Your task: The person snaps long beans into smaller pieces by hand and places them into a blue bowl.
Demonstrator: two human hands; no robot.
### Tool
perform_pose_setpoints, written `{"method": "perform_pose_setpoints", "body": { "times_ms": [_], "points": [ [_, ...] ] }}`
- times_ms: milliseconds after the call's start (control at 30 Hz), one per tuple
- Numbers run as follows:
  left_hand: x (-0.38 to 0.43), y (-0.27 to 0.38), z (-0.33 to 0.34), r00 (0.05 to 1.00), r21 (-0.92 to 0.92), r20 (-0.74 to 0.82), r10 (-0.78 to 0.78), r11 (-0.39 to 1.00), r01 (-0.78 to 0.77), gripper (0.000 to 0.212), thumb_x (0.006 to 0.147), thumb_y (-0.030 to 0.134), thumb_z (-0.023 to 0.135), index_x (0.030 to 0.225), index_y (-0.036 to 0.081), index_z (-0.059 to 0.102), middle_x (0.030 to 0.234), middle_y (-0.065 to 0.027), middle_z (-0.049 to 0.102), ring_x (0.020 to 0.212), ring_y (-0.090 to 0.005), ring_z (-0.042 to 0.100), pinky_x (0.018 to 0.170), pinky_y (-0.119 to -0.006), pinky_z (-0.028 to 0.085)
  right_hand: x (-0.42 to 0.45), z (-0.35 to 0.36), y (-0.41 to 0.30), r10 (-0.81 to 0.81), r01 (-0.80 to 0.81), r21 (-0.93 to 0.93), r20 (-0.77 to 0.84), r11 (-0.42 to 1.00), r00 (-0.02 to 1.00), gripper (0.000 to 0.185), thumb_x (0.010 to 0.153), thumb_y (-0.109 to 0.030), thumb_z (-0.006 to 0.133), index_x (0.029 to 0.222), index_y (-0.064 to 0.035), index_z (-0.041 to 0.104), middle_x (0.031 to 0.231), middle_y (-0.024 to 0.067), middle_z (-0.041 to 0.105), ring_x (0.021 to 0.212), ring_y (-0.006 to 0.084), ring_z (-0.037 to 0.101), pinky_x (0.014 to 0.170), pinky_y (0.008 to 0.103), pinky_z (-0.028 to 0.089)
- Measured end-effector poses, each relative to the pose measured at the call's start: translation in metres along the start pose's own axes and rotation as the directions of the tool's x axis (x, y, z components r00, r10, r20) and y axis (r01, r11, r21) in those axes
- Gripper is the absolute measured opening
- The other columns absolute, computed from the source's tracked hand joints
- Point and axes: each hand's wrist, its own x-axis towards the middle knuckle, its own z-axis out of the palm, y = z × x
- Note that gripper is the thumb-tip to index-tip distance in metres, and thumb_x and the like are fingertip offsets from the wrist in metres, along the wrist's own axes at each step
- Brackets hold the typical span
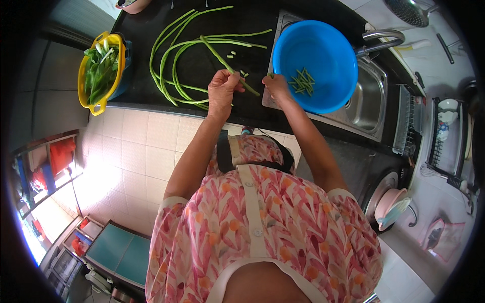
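Note:
My left hand (224,89) grips a long green bean (214,53) between thumb and fingers. One end of that bean slants toward my right, and the rest reaches up over the counter. Beside the blue plastic basin (316,47), my right hand (278,87) pinches a short green bean piece (270,75); most of it is hidden by the fingers. Several bean pieces (302,81) lie in the bottom of the basin. Left of my hands, several whole long beans (163,72) curve across the black countertop (132,57). A few small bean ends (230,56) are scattered near my left hand.
A yellow basket (120,72) of leafy greens (100,74) stands at the counter's left end. The basin sits over part of the steel sink (365,94), close to the curved faucet (384,36). On the right are a dish rack (403,121) and a pink pot (390,206).

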Motion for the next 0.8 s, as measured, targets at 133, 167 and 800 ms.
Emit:
{"method": "perform_pose_setpoints", "body": {
  "times_ms": [133,167,800],
  "points": [
    [0.006,0.006,-0.011,0.998,0.013,-0.02,-0.053,0.998,0.053,0.009,0.082,0.011,0.061,0.083,0.004,0.056,0.074,-0.0049,0.061,0.057,-0.0092,0.049,0.056,-0.02,0.04,-0.054,-0.011,-0.049,-0.245,0.018,0.519,0.373,0.855,0.895,0.022,0.086,-0.022,0.05,0.092,-0.0039,0.059,0.078,0.0082,0.064,0.068,0.0165,0.062,0.06,0.0301,0.047],
    [0.007,0.003,-0.014,0.998,0.025,-0.024,-0.057,0.998,0.057,0.008,0.082,0.011,0.061,0.083,0.004,0.056,0.073,-0.0042,0.061,0.057,-0.0087,0.048,0.056,-0.02,0.039,-0.062,-0.011,-0.058,-0.254,-0.01,0.53,0.422,0.848,0.87,0.021,0.086,-0.021,0.05,0.09,-0.0035,0.059,0.077,0.0083,0.063,0.068,0.0158,0.061,0.059,0.0282,0.046],
    [-0.002,-0.021,-0.006,0.993,0.421,0.116,-0.005,0.906,-0.045,0.009,0.082,0.01,0.062,0.087,0.002,0.06,0.072,0.0014,0.058,0.062,-0.0045,0.051,0.055,-0.019,0.041,-0.055,-0.01,-0.086,-0.312,0.03,0.637,0.336,0.77,0.889,0.017,0.08,-0.02,0.065,0.081,-0.0039,0.063,0.062,-0.0031,0.051,0.05,0.0057,0.04,0.045,0.0205,0.028]
  ]
}}
